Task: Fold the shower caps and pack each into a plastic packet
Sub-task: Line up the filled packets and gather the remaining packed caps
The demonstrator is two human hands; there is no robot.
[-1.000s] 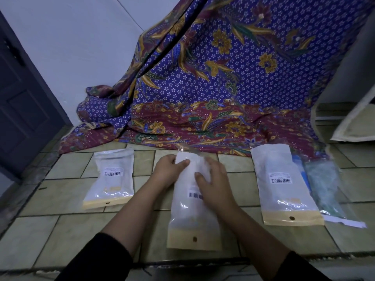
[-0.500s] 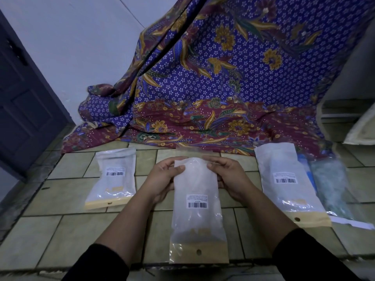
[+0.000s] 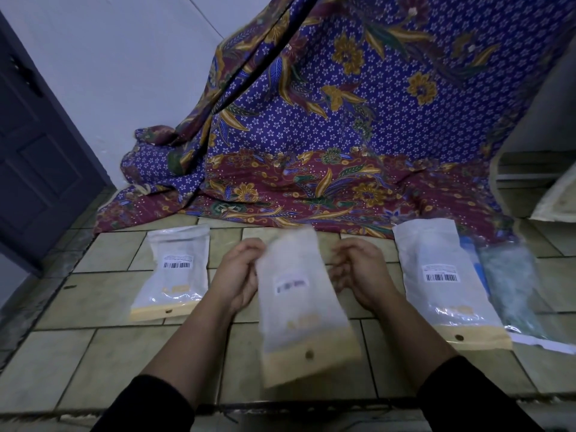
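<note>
Middle packet, blurred and tilted, is between the two hands above the tiled floor. The left hand grasps its upper left edge with curled fingers. The right hand has its fingers curled just beside the right edge; I cannot tell whether they grip. A left packet and a right packet lie flat on either side. A patterned cloth drapes behind.

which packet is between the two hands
The middle packet, blurred, between the left hand and right hand; the left packet and right packet lie outside them.
</note>
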